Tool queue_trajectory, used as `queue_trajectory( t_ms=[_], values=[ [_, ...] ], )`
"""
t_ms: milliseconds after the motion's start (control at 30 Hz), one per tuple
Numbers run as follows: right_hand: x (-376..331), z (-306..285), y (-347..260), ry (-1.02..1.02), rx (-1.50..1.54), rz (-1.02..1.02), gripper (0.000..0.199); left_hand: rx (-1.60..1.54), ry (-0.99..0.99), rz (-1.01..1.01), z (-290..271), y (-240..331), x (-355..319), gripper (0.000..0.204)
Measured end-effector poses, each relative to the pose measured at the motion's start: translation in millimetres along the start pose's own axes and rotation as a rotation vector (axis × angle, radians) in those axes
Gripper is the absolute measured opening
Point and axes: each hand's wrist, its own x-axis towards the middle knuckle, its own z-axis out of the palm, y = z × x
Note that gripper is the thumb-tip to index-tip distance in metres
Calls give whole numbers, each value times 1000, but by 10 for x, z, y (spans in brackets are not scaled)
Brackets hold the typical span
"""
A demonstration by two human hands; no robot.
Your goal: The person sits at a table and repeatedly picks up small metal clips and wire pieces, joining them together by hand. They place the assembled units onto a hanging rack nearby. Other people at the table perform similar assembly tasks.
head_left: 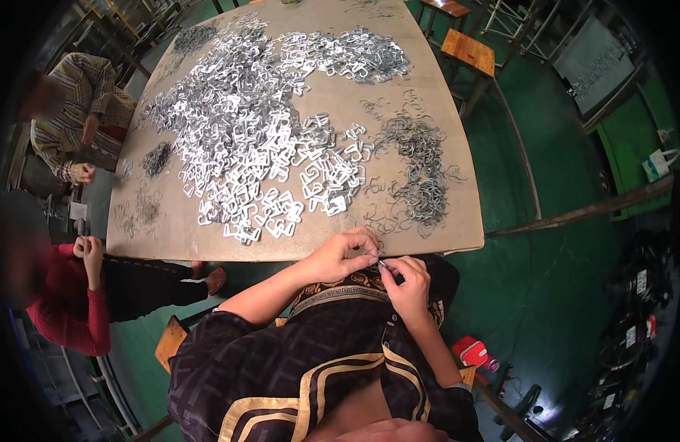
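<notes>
In front of my lap, just off the table's near edge, both hands come together with their fingertips pinched. Between them shows a small metal piece (382, 263), too small to make out its kind. My left hand (349, 254) is closed, thumb and fingers at one side of the piece. From the other side my right hand (408, 286) pinches it. Nearest to my hands on the table are a pile of thin dark wire rings or clips (422, 173) and a large heap of shiny, bent metal hooks or buckles (236, 140).
The brown table (340, 239) also carries small dark wire piles (157, 158) along its left side. Two people work there, one in a plaid top (78, 110), one in red sleeves (96, 317). Wooden stools (469, 51) stand beyond; a red box (469, 351) lies to my right.
</notes>
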Motion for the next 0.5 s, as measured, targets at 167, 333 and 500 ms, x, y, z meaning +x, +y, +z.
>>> queue_trajectory(
  t_ms=[167, 333, 500],
  values=[
    [25, 1, -15, -39, -61, -74, 14, -142, 32, -123, 90, -103, -102, 13],
    [164, -193, 52, -71, 82, -78, 25, -223, 54, -32, 57, 16, -218, 12],
    [552, 134, 146, -123, -47, -244, 31, -152, -2, 4, -9, 154, -361, 9]
  ],
)
